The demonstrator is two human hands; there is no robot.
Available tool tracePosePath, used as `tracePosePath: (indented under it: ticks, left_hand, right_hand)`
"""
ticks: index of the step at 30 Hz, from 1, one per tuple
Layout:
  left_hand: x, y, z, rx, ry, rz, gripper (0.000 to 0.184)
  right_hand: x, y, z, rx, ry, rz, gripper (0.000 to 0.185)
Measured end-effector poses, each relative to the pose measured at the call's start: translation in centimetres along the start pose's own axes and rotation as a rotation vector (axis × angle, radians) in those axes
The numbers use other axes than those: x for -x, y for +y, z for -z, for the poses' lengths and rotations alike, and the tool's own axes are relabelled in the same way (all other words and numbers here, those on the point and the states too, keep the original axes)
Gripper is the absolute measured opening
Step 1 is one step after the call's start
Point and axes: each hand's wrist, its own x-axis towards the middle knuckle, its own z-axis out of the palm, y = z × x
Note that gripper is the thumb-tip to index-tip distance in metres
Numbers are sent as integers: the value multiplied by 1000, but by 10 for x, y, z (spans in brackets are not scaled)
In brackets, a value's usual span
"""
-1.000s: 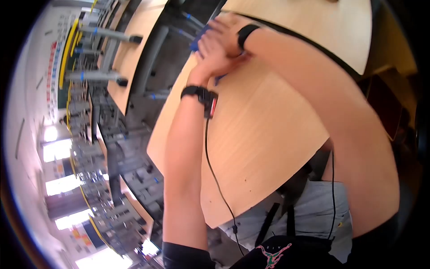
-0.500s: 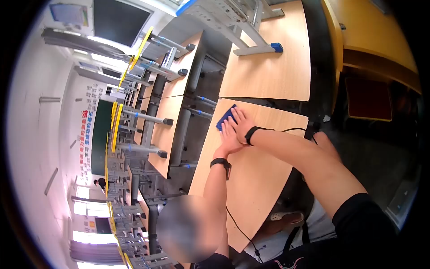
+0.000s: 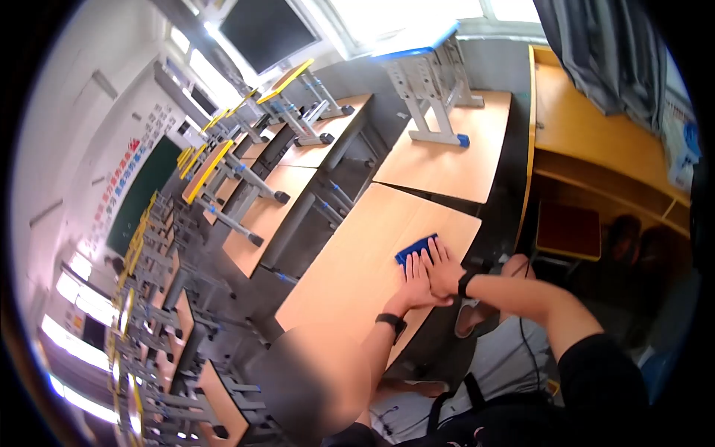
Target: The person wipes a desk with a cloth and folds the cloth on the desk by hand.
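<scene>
A small blue rectangle (image 3: pixel 414 249), apparently a folded cloth, lies flat on the light wood desktop (image 3: pixel 357 253). My right hand (image 3: pixel 441 270) presses on its right part with fingers stretched out and apart. Beside it, partly under its heel, my left hand (image 3: pixel 417 287) lies flat, with fingertips at the cloth's lower edge. Both hands are open against the cloth and touch each other. Each wrist wears a black band.
A second desk (image 3: pixel 462 164) adjoins the far end, with an upturned stool (image 3: pixel 439 89) on it. A wooden cabinet (image 3: pixel 596 156) stands at the right, with a dark red stool (image 3: pixel 567 231) by it. Rows of desks with yellow-edged stools (image 3: pixel 212 167) fill the left. A blurred patch covers the lower left.
Both hands and the blue cloth have moved together across the desktop, from its far left edge toward its right, nearer side. The camera view has also turned.
</scene>
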Motion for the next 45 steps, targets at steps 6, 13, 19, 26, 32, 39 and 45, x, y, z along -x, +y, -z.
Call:
tracePosePath:
  ticks: [6, 13, 19, 26, 32, 39, 45]
  left_hand:
    - [66, 10, -17, 77, 71, -52, 154]
    - [179, -5, -37, 223, 198, -75, 128]
    - [306, -55, -31, 377, 345, 348, 81]
    - [317, -36, -74, 646, 839, 934, 74]
    - [323, -52, -126, 1152, 974, 1142, 50]
    - [310, -15, -93, 1296, 928, 1021, 56]
    - [286, 25, -115, 1500, 1111, 1059, 50]
  right_hand:
    - [46, -38, -14, 136, -49, 42, 94]
    - [89, -104, -1, -46, -46, 243, 105]
    - [94, -89, 12, -137, 114, 308, 95]
    - [49, -28, 19, -139, 295, 339, 56]
    - [33, -15, 11, -192, 413, 407, 45]
    - [26, 8, 10, -311, 451, 449, 45]
    - [17, 43, 23, -284, 389, 502, 44]
